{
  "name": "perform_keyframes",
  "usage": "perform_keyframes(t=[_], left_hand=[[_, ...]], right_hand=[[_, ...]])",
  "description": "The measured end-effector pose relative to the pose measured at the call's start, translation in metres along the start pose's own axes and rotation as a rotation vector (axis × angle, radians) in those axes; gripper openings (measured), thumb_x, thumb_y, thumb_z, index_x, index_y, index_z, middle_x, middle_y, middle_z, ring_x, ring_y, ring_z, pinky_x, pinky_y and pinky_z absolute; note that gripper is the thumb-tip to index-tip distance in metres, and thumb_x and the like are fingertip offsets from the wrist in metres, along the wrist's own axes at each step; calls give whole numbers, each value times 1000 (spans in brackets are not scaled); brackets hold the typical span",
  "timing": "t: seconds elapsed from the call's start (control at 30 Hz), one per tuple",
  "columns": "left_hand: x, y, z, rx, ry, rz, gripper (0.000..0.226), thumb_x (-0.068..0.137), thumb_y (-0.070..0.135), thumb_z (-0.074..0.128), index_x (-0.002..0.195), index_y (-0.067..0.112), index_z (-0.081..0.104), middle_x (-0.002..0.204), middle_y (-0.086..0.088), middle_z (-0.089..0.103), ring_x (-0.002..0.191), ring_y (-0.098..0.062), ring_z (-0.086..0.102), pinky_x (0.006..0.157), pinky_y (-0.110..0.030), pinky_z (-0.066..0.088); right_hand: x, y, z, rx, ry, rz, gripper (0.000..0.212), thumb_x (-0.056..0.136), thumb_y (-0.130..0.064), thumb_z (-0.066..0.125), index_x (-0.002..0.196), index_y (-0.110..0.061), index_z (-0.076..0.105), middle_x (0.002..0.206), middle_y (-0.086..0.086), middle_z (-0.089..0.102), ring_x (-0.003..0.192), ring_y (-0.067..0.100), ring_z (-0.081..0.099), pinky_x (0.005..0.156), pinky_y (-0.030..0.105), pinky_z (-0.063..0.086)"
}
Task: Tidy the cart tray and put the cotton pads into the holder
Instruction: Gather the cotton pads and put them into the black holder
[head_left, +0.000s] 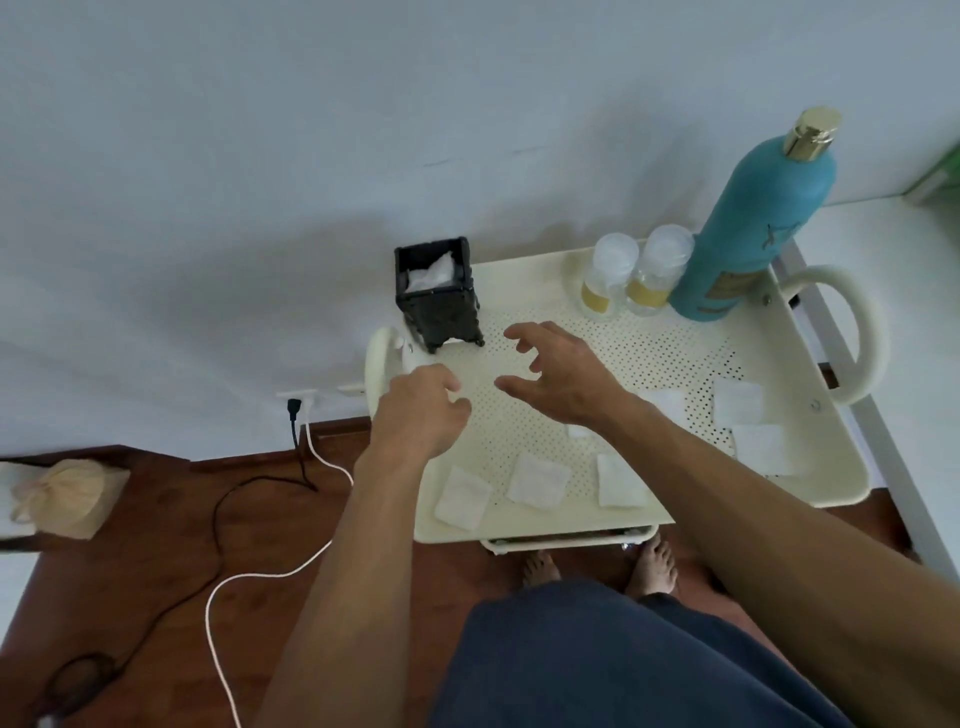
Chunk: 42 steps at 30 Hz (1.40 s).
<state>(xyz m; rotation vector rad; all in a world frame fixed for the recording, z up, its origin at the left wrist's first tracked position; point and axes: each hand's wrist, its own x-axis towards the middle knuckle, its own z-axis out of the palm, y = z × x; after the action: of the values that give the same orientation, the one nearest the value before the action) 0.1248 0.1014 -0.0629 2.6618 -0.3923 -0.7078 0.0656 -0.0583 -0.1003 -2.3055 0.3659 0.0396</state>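
A cream perforated cart tray (675, 358) holds several white square cotton pads, among them one at the near left (462, 498), one beside it (537, 480) and one at the right (737, 401). The black square holder (440, 306) stands at the tray's far left corner with white pads inside. My left hand (423, 410) hovers over the tray's left edge, fingers curled down, nothing visibly held. My right hand (556, 376) hovers mid-tray with fingers spread, just right of the holder.
A tall teal bottle with a gold cap (753, 218) and two small clear bottles (631, 275) stand at the tray's far right. Looped handles stick out at both tray ends. Black and white cables (244, 577) lie on the wooden floor to the left.
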Motion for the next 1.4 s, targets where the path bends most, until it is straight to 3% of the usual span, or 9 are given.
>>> perform_keyframes(t=[0.1,0.27,0.4,0.53,0.7,0.87,1.0,1.1,1.4], left_hand=[[-7,-7,19,154,-61,-16,33,87,24,62,119,15,60,120,-11,60,106,-27,58,87,-34,45],[-15,-12,43,307,-138,-83,16,84,17,62,85,10,48,103,-13,58,93,-32,59,68,-35,43],[-16,-19,55,338,-129,-100,13,84,10,61,95,6,55,107,-13,57,100,-33,59,70,-35,42],[-14,-24,59,360,-108,-99,17,85,7,58,102,4,57,109,-13,57,103,-33,58,71,-35,40],[-15,-23,60,332,-108,-85,8,86,5,55,95,5,56,108,-14,57,103,-34,57,72,-36,41],[-14,-18,48,262,-80,-44,4,85,4,51,82,7,51,90,-12,55,75,-28,49,64,-36,39],[-10,-5,32,144,10,5,15,86,7,54,100,5,58,96,-13,61,81,-30,61,70,-38,49],[-4,4,21,63,89,29,15,89,11,55,103,9,58,98,-13,63,83,-32,64,78,-42,52],[6,16,-18,-18,393,56,3,90,26,57,92,27,56,83,1,54,72,-21,50,63,-33,38]], right_hand=[[-12,7,8,-39,-63,43,53,81,-39,67,127,-20,49,114,2,60,88,15,53,85,33,46],[-30,19,25,-151,-220,122,40,83,-42,63,116,-21,55,106,1,66,93,17,56,84,32,47],[-41,25,35,-288,-298,183,33,84,-41,60,112,-22,58,108,4,63,97,24,59,77,34,49],[-47,29,40,-353,-328,202,20,84,-32,60,100,-20,60,104,6,63,89,24,60,68,31,46],[-50,26,43,-383,-305,183,13,88,-25,55,95,-16,63,98,8,64,85,26,61,65,31,46],[-44,25,32,-334,-258,198,12,88,-24,55,92,-17,64,98,7,65,82,24,60,65,31,47],[-30,21,9,-251,-187,210,16,88,-28,58,95,-17,67,99,7,67,88,24,62,79,38,54],[-19,17,-6,-155,-93,217,9,85,-28,62,85,-19,66,91,3,70,82,19,62,78,35,54],[19,-20,-43,-34,77,111,9,84,-27,62,77,-23,62,85,-1,67,78,17,61,73,31,52]])
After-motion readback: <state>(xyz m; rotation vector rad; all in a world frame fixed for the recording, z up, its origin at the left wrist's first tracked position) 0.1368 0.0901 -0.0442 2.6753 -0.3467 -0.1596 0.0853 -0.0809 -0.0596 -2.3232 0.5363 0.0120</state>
